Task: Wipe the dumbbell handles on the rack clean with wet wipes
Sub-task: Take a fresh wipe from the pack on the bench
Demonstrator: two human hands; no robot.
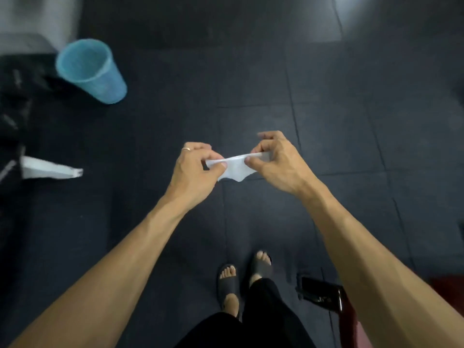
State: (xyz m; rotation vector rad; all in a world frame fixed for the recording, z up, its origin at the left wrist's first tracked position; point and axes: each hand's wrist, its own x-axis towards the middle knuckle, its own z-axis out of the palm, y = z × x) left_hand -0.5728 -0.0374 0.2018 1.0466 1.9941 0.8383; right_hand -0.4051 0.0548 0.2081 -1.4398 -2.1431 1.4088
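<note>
Both hands work at chest height above dark floor tiles (326,136): the left hand (193,169) and right hand (278,164) each pinch an end of 1 white wet wipe (234,167), stretched limp and crumpled between them. Unfolding appears underway; next it must be carried to the dumbbell rack, not in view. A blue bin (90,70) stands well apart.

A white wet wipe (237,165) hangs stretched taut above the floor.
</note>
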